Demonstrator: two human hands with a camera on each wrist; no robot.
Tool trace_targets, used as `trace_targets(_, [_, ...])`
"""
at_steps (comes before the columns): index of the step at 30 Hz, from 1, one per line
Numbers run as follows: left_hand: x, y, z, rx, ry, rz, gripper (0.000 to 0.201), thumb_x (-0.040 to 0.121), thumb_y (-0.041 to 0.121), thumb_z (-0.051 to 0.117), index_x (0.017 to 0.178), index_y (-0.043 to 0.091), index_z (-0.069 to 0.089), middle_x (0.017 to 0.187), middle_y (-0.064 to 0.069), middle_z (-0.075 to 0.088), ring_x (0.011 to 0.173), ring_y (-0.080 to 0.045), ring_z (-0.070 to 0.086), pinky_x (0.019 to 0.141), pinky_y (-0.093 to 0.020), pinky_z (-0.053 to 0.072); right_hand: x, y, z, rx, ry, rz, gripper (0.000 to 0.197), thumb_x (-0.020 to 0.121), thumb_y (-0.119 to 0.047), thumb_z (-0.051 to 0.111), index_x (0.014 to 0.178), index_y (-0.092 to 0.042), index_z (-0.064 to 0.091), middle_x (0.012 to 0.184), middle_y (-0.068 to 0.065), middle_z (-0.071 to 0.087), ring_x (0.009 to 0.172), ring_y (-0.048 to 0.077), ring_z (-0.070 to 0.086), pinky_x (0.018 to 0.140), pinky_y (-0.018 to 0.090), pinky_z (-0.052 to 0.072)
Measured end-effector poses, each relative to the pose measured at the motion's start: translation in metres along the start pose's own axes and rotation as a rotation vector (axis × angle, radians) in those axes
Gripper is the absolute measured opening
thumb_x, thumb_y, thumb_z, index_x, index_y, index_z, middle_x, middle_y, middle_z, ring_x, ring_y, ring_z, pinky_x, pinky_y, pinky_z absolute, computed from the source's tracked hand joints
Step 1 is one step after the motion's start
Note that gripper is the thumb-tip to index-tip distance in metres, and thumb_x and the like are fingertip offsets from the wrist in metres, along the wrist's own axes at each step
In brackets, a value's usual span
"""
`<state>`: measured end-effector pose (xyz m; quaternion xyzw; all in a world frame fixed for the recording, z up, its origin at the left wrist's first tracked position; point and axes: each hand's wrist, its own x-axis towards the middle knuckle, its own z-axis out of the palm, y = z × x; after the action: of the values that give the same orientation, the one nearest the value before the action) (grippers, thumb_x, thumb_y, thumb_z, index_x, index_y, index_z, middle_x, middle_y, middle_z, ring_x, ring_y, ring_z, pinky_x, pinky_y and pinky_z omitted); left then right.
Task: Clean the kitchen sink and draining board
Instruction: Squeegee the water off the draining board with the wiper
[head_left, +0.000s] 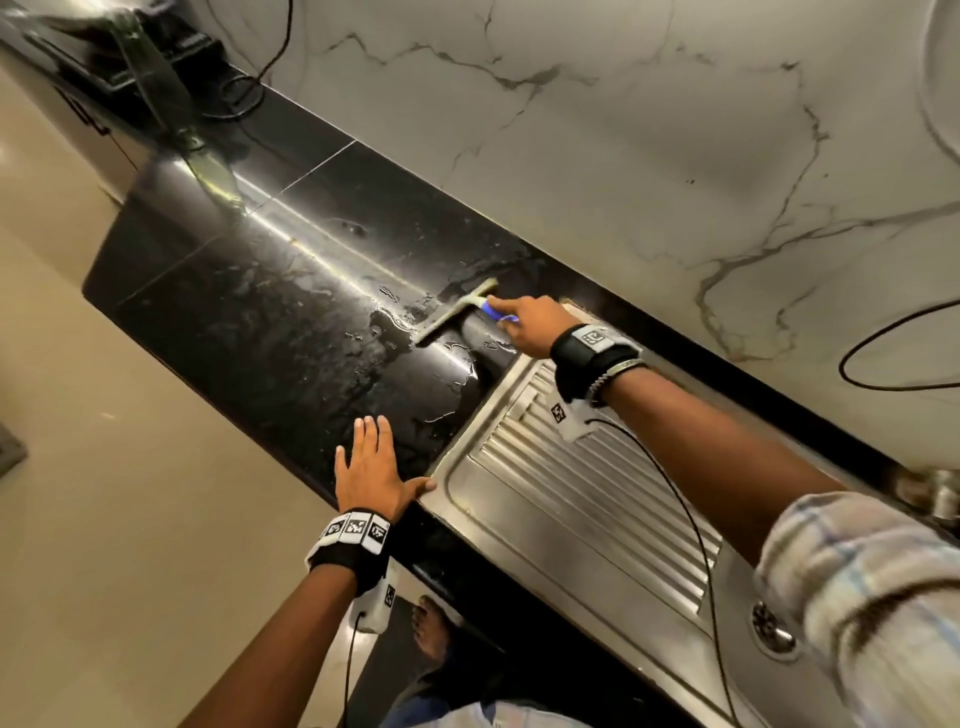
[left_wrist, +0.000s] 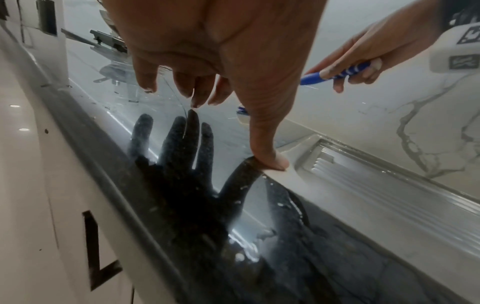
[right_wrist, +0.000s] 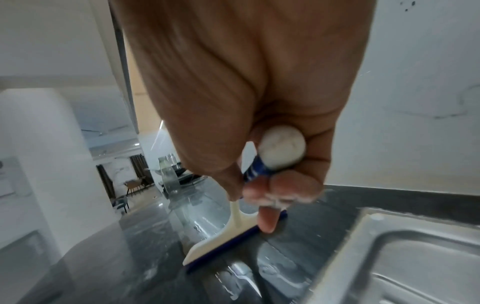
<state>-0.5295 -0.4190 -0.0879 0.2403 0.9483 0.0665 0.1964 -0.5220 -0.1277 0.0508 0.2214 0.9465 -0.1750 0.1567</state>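
My right hand (head_left: 530, 322) grips the blue handle of a small squeegee (head_left: 457, 310), whose cream head and blade rest on the wet black countertop (head_left: 270, 332) just beyond the steel draining board (head_left: 587, 488). In the right wrist view the squeegee (right_wrist: 228, 236) blade lies on the counter beside the draining board (right_wrist: 405, 257) corner, and my right hand (right_wrist: 259, 164) curls around the handle. My left hand (head_left: 371, 465) lies flat with straight fingers on the counter, thumb touching the board's corner. In the left wrist view my left hand (left_wrist: 207, 86) hovers close over its reflection.
Water streaks and puddles (head_left: 405, 322) cover the counter. A sink drain (head_left: 774, 629) shows at lower right. A marble backsplash (head_left: 623, 130) runs behind. A dark appliance with a cable (head_left: 156, 57) sits at the far left end. A bare foot (head_left: 431, 629) stands below the counter edge.
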Motion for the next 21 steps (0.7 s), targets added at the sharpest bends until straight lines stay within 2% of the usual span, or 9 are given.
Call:
trace_targets(3, [0.001,0.002,-0.001,0.062,0.011,0.040,0.125,0.069,0.078,0.061,0.156,0.013,-0.001,0.164,-0.005,0.002,0.151,-0.020,-0.005,0.121,-0.049,0.011,-0.014,0.026,-0.013,-0.168,-0.084,0.013,0.046,0.099,-0.030,0.051,0.145,-0.028,0.053,0.137,0.014,0.061,0.121,0.035,0.059,0.102,0.039,0.047])
trace_targets(6, [0.002,0.007,-0.004,0.067,0.012,0.048,0.126,0.068,0.074,0.067,0.156,0.014,-0.001,0.164,-0.006,0.002,0.150,-0.020,-0.006,0.121,-0.049,0.009,-0.033,0.056,-0.050,-0.430,-0.145,0.152,0.031,0.091,-0.026,0.059,0.120,-0.016,0.067,0.117,0.016,0.069,0.104,0.036,0.066,0.083,0.035,0.052])
trace_targets(8, [0.003,0.010,-0.006,0.069,0.010,0.050,0.129,0.066,0.071,0.071,0.155,0.013,-0.001,0.164,-0.006,0.002,0.150,-0.020,-0.006,0.121,-0.050,0.009,-0.044,0.067,-0.065,-0.515,-0.069,0.158,0.026,0.089,-0.021,0.059,0.113,-0.016,0.069,0.107,0.016,0.070,0.095,0.035,0.068,0.075,0.033,0.050])
trace_targets(10, [0.005,0.013,-0.007,0.077,0.021,0.048,0.131,0.064,0.070,0.073,0.155,0.012,-0.002,0.164,-0.007,0.003,0.150,-0.021,-0.006,0.121,-0.051,0.010,-0.041,0.061,-0.069,-0.422,0.002,0.081,0.029,0.093,-0.022,0.057,0.119,-0.022,0.070,0.112,0.014,0.070,0.096,0.036,0.067,0.082,0.034,0.053])
trace_targets(12, [0.004,0.015,-0.009,0.100,0.013,0.049,0.133,0.063,0.071,0.072,0.155,0.011,-0.003,0.163,-0.007,0.003,0.151,-0.021,-0.005,0.121,-0.051,0.010,-0.036,0.041,-0.061,-0.234,0.030,-0.034,0.035,0.099,-0.023,0.052,0.131,-0.027,0.065,0.124,0.013,0.067,0.106,0.037,0.064,0.089,0.035,0.049])
trace_targets(17, [0.001,0.007,-0.009,0.085,0.016,0.006,0.138,0.060,0.081,0.066,0.155,0.010,-0.004,0.163,-0.009,0.003,0.151,-0.022,-0.004,0.120,-0.052,0.009,-0.014,-0.016,-0.008,0.075,0.015,-0.049,0.050,0.105,-0.036,0.043,0.155,-0.028,0.038,0.143,0.014,0.056,0.127,0.034,0.056,0.107,0.039,0.042])
trace_targets(21, [-0.004,0.003,-0.005,0.078,0.033,-0.005,0.135,0.061,0.084,0.060,0.155,0.010,-0.003,0.163,-0.011,0.004,0.151,-0.022,-0.003,0.119,-0.052,0.011,-0.026,-0.014,0.008,0.034,-0.076,-0.073,0.047,0.105,-0.032,0.045,0.152,-0.029,0.043,0.136,0.015,0.061,0.119,0.033,0.060,0.104,0.041,0.045])
